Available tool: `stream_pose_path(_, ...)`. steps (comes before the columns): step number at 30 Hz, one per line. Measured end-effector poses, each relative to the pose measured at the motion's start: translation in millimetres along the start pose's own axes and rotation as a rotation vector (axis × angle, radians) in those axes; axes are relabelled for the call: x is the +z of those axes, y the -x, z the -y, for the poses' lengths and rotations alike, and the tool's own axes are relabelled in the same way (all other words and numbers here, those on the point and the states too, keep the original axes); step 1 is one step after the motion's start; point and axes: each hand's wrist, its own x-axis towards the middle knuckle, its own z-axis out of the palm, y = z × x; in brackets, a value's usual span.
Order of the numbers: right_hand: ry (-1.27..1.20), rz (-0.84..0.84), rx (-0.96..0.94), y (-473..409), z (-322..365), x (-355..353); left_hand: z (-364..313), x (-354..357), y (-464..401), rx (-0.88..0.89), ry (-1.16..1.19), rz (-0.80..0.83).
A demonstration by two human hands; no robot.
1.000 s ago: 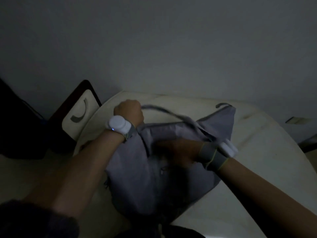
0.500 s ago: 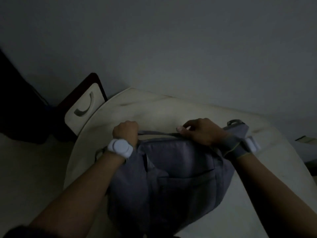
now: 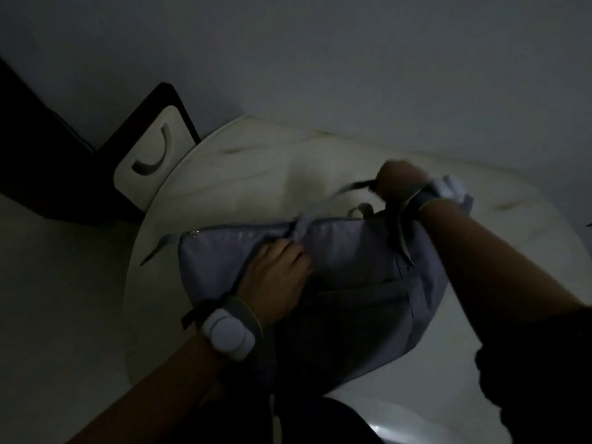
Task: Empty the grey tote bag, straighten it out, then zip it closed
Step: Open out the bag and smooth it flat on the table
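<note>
The grey tote bag (image 3: 358,283) lies on a round pale table (image 3: 243,184), its top edge turned away from me and its lower part hanging over the near edge. My left hand (image 3: 275,277) lies on the bag's front just below the top edge, fingers curled into the fabric beside a strap. My right hand (image 3: 398,181) is raised at the bag's far right corner and grips a dark strap (image 3: 355,187), which is blurred. A small metal zip end (image 3: 194,232) shows at the top left corner. The bag's inside is hidden.
A dark chair with a pale seat back and a curved handle slot (image 3: 150,155) stands at the table's far left. A plain wall rises behind the table. The scene is very dim. Pale floor lies to the left.
My left hand dropped from the bag's top left corner onto its front. My right hand moved right and up, pulling a strap. The bag's top edge now lies straighter.
</note>
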Motion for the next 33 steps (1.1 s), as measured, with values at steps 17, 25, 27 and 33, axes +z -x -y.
stream_pose_path(17,-0.236,-0.121,-0.258,195.5,120.8,28.4,23.7,20.4,-8.6,-0.101,-0.107,0.217)
stream_pose_path(25,-0.158,-0.137,-0.193,224.9,132.8,115.4,-1.7,29.4,10.1,0.077,0.147,0.487)
stream_pose_path(27,-0.16,-0.2,-0.202,224.6,134.1,122.8,-3.8,27.4,10.2,0.075,0.128,0.536)
stream_pose_path(33,-0.092,-0.314,-0.167,225.9,139.5,138.5,-5.0,30.9,11.5,0.026,0.039,0.629)
